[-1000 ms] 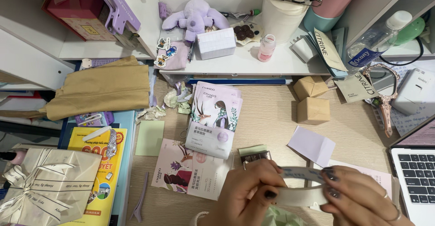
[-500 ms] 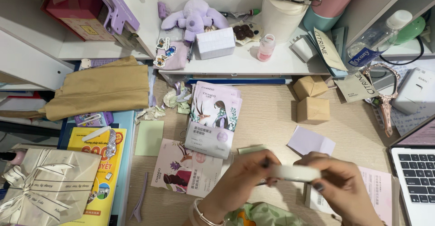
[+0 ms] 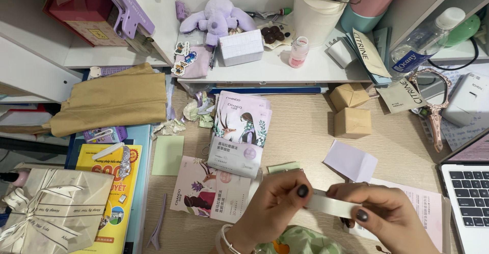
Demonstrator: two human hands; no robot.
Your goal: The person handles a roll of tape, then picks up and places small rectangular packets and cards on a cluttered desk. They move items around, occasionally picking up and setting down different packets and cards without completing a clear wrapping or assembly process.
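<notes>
Both hands pinch one white tape roll (image 3: 330, 204) above the wooden desk (image 3: 305, 126), left hand (image 3: 275, 205) gripping its near end, right hand (image 3: 387, 216) clasping the other, beside a laptop (image 3: 466, 193)

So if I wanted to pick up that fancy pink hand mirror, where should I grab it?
Grab the hand mirror by its long thin handle, the part pointing toward you. It lies flat on the desk beside the white device and above the laptop, so come straight down from above and pinch the handle's two long sides. The oval top is wide and glassy, probably harder to grip.
</notes>
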